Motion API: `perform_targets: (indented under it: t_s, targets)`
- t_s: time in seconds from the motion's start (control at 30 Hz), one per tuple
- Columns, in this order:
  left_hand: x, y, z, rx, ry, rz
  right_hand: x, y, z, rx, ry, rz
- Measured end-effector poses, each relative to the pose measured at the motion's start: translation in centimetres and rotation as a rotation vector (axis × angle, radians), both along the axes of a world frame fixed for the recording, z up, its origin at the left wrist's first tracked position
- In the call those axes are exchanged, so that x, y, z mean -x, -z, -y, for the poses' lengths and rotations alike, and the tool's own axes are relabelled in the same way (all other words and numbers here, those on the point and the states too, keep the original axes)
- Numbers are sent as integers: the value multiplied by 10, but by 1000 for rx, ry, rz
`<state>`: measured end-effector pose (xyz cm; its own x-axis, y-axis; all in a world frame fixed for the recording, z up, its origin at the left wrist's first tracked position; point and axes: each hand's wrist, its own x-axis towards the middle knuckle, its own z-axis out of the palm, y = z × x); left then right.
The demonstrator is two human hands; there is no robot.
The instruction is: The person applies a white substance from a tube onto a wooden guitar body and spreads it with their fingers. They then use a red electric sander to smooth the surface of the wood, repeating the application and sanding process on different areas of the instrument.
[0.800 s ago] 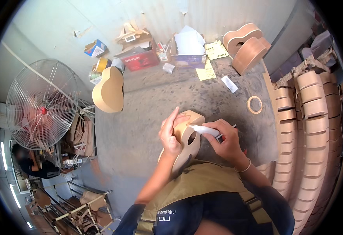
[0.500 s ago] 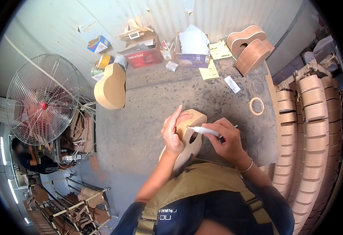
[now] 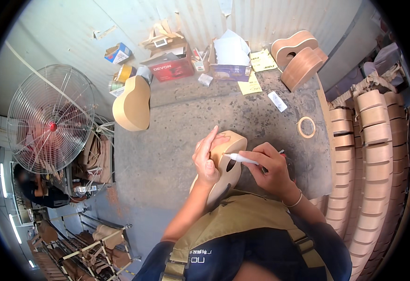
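Note:
A pale wooden ukulele body (image 3: 233, 177) leans on its side against my front, its dark sound hole facing right. My left hand (image 3: 208, 157) steadies it, with long fingers laid along its side and top edge. In my right hand (image 3: 271, 167) is a white squeeze bottle (image 3: 241, 158), gripped between thumb and fingers. Its narrow tip points left and reaches the rim of the body, near the sound hole. Whether the tip touches the wood I cannot tell. Something thin with a bit of red shows behind my right hand, too hidden to name.
On the grey workbench (image 3: 167, 154) lie a tape ring (image 3: 306, 127) and a small white packet (image 3: 277, 101). Another body (image 3: 132, 104) stands at left, two more (image 3: 303, 69) at back right. Boxes (image 3: 172, 68) line the wall. A large fan (image 3: 53, 126) and stacked wooden bodies (image 3: 375, 126) flank the bench.
My right hand and the squeeze bottle have shifted slightly, the tip moving a little left and down along the rim. My left hand and the ukulele body have stayed in place.

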<state>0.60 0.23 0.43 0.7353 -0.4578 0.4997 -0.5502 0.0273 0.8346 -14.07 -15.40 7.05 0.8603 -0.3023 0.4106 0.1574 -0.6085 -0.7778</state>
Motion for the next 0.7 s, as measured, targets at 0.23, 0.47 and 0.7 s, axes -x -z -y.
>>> perform_targets:
  t_s: [0.23, 0.47, 0.7]
  targets:
    - [1, -1, 0, -4, -11, -13, 2, -3, 1, 20, -32, -15]
    - [1, -2, 0, 5, -6, -15, 1, -4, 1, 4, 4, -24]
    - [1, -1, 1, 2, -3, -5, 2, -3, 1, 26, -22, -15]
